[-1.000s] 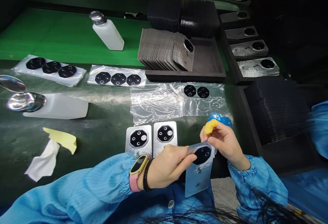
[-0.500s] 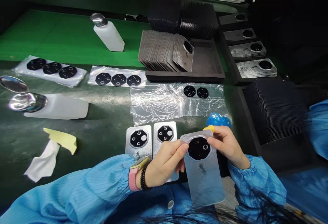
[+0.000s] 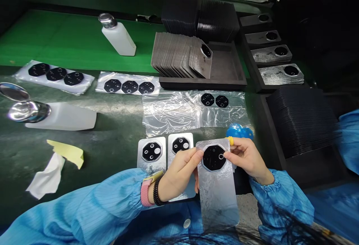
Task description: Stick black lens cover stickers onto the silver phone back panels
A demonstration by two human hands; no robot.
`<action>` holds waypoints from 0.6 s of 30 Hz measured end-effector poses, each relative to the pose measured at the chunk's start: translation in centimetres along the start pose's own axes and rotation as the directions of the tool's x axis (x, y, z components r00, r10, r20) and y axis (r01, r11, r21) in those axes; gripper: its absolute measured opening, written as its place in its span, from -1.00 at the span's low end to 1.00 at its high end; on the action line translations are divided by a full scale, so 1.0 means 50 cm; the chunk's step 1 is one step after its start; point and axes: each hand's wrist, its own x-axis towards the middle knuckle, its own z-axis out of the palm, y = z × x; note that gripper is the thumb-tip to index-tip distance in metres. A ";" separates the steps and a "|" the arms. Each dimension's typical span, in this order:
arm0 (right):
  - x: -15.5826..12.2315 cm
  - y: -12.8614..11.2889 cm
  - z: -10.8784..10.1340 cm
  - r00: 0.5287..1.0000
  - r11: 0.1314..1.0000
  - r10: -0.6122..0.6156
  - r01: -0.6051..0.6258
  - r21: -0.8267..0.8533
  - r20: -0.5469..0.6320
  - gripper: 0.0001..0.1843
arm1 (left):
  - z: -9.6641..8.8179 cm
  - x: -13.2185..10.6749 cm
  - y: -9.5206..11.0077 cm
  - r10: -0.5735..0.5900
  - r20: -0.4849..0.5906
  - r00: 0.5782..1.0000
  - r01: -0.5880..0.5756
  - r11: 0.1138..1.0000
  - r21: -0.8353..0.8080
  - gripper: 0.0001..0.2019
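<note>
Between my two hands is a silvery phone back cover (image 3: 218, 196) with a black octagonal camera plate (image 3: 213, 158) near its top. My left hand (image 3: 179, 174) pinches its upper left edge, thumb on the front. At the upper right edge my right hand (image 3: 248, 159) grips it, with the thumb by the plate and a yellow band on one finger. Two more silvery covers lie to the left; the outer cover (image 3: 151, 166) shows its cutouts, and my left hand partly hides the inner cover (image 3: 181, 140). Beyond my right hand sits a blue object (image 3: 239, 131).
A clear plastic sheet (image 3: 171, 114) carries two black octagonal plates (image 3: 214, 100). Behind it stands a dark tray (image 3: 228, 65) of upright covers. White bottles (image 3: 119, 39) and yellow paper (image 3: 67, 153) are to the left. Dark racks (image 3: 303, 121) stand right, near another person's blue sleeve (image 3: 350, 140).
The held cover has shifted slightly left and up and tilted, so its face now catches more light. My right hand has moved slightly left with it.
</note>
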 end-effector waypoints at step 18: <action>0.005 0.000 -0.014 0.996 0.992 0.052 -0.060 -0.109 -0.076 -0.77 | -0.003 0.015 -0.005 -0.018 -0.034 0.999 0.020 0.999 0.038 -0.49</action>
